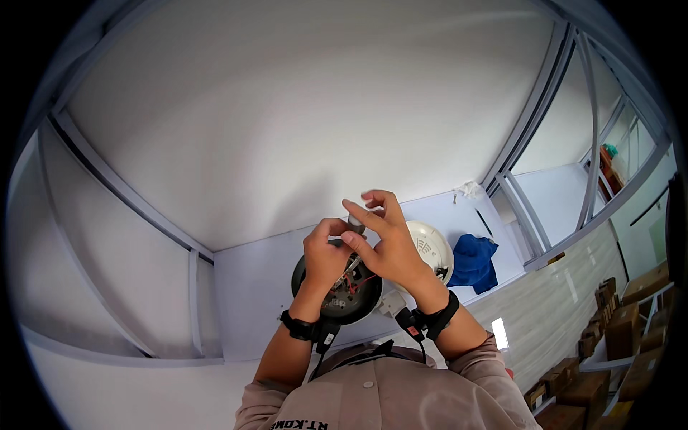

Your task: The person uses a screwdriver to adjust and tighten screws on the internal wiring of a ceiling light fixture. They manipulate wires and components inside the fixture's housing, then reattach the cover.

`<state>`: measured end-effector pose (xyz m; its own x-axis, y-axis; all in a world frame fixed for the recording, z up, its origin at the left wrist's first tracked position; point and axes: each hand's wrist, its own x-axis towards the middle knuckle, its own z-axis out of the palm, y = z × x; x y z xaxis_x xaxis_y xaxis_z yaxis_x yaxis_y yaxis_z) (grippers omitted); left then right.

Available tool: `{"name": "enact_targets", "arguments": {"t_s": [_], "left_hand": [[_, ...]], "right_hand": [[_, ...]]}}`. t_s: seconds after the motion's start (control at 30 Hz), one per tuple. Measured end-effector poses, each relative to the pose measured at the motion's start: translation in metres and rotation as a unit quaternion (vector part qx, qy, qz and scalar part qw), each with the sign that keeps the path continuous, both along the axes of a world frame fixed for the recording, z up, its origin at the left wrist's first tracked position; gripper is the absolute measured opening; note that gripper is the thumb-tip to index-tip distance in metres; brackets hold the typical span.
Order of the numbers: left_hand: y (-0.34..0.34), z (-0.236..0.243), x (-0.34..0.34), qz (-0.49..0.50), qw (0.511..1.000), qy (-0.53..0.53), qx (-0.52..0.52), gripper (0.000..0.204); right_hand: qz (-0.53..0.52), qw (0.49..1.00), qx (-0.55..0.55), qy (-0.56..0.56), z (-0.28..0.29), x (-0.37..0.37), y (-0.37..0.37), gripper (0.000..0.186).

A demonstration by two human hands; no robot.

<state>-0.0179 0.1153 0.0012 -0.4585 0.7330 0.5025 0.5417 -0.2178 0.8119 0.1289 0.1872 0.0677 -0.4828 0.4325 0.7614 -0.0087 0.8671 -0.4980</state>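
Note:
Above a dark round pan (366, 299), both my hands meet around a small grey cylindrical part (355, 223). My left hand (326, 252) is closed on its near left side, fingertips pressed to it. From the right, my right hand (389, 242) pinches the same part between thumb and fingers, the other fingers curled loosely above. Loose small pieces and reddish wires lie in the pan, partly covered by my left hand and wrist. Beside my right wrist sits a white round dish (434, 247) with small dark pieces in it.
Right of the dish lies a blue cloth (474, 262). A thin dark stick (484, 223) and crumpled white tissue (469, 189) are behind it. A white block (391, 304) sits beside the pan. Grey frame posts (527, 122) flank the table; cardboard boxes (622, 331) stand at lower right.

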Motion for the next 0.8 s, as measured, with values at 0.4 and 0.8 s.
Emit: {"name": "enact_targets", "arguments": {"t_s": [0.4,0.8], "left_hand": [[0.002,0.005,0.002,-0.054,0.998,0.000,-0.011,0.035],[0.004,0.011,0.008,-0.059,0.997,0.039,0.003,0.040]], "right_hand": [[0.020,0.998,-0.053,0.001,-0.007,0.001,0.005,0.048],[0.002,0.993,-0.112,0.021,0.002,0.003,0.001,0.053]]}}
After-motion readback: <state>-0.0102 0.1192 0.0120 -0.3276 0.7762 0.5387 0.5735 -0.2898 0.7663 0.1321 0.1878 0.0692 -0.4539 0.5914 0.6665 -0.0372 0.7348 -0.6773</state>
